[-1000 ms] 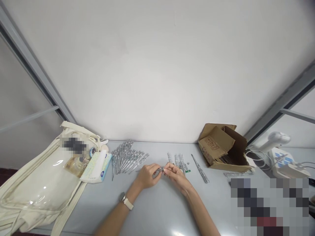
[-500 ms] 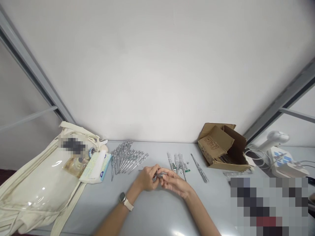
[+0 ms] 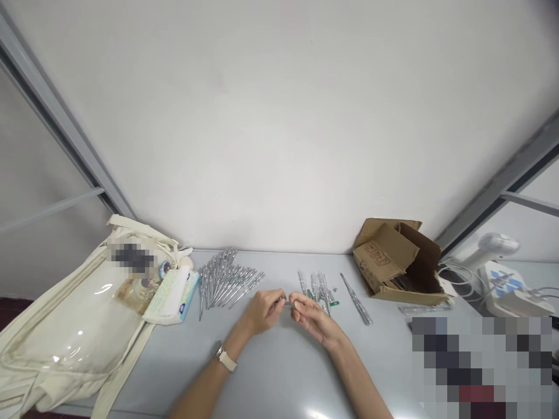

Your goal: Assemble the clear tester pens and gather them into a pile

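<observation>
In front of me, my left hand (image 3: 264, 311) is closed round a tester screwdriver, mostly hidden by its fingers. A thin shiny piece (image 3: 288, 303) bridges the small gap to my right hand (image 3: 317, 321). My right fingertips pinch the far end of that piece; its exact shape is too small to tell. Just beyond my right hand lie several clear screwdriver handles (image 3: 318, 282), with small green parts (image 3: 334, 303) and a tiny round metal part (image 3: 335, 289). One separate tester screwdriver (image 3: 357, 299) rests to their right. Left of my hands, many similar tester screwdrivers (image 3: 229, 279) lie fanned out.
A tissue pack (image 3: 172, 297) and a clear bag with cream trim (image 3: 65, 326) occupy the left side. At right stand an open cardboard box (image 3: 379, 262), a clear plastic packet (image 3: 423, 309), a white scanner (image 3: 495, 247) and a power strip with cables (image 3: 502, 282). A wall rises behind the table.
My hands have drawn slightly apart, the left tilting up. A thin piece now shows between them where a thicker grey handle showed before. The view has shifted slightly.
</observation>
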Action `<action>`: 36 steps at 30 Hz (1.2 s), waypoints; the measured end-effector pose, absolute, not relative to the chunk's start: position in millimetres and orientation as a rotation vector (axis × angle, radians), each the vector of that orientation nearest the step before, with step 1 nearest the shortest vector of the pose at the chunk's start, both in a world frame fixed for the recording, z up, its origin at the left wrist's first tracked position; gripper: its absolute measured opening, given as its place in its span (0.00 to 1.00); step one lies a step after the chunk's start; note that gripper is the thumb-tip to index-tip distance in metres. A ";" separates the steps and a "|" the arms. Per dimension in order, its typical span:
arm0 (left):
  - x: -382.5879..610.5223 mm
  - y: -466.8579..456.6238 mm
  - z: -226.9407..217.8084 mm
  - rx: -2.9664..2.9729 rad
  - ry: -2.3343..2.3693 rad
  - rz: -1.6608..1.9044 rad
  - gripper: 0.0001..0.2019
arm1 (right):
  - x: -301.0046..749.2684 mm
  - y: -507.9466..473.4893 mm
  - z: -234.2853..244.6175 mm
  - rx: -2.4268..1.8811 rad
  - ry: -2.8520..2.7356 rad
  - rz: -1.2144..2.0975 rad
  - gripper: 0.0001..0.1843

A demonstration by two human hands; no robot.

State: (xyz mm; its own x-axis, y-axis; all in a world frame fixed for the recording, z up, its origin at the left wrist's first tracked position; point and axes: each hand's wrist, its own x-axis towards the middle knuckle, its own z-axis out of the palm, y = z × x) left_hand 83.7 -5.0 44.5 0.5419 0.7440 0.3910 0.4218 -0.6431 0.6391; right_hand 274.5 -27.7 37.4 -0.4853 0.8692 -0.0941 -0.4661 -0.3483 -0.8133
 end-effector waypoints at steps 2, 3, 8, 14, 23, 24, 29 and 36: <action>83.1 -1.8 42.1 2.239 1.039 0.893 0.21 | 277.6 -27.4 39.3 -0.678 -0.911 1.924 0.14; 83.4 -0.6 40.6 2.205 1.069 0.891 0.23 | 278.7 -27.5 40.2 -0.674 -0.902 1.919 0.14; 89.5 -0.4 32.8 2.103 1.084 0.913 0.27 | 276.4 -29.1 39.2 -0.642 -0.885 1.978 0.12; 91.2 -1.4 27.0 2.216 1.145 1.030 0.26 | 270.4 -29.6 33.6 -0.632 -0.854 2.008 0.18; 89.1 7.1 20.1 2.333 1.288 1.267 0.22 | 259.5 -32.1 33.1 -0.560 -0.721 1.999 0.21; 89.5 6.8 21.1 2.341 1.296 1.288 0.21 | 258.8 -32.0 32.6 -0.562 -0.718 1.984 0.20; 91.2 3.6 29.7 2.345 1.235 1.362 0.18 | 258.9 -30.2 31.7 -0.588 -0.728 1.912 0.19; 92.2 1.8 30.2 2.307 1.182 1.392 0.16 | 262.8 -27.0 30.4 -0.623 -0.716 1.869 0.19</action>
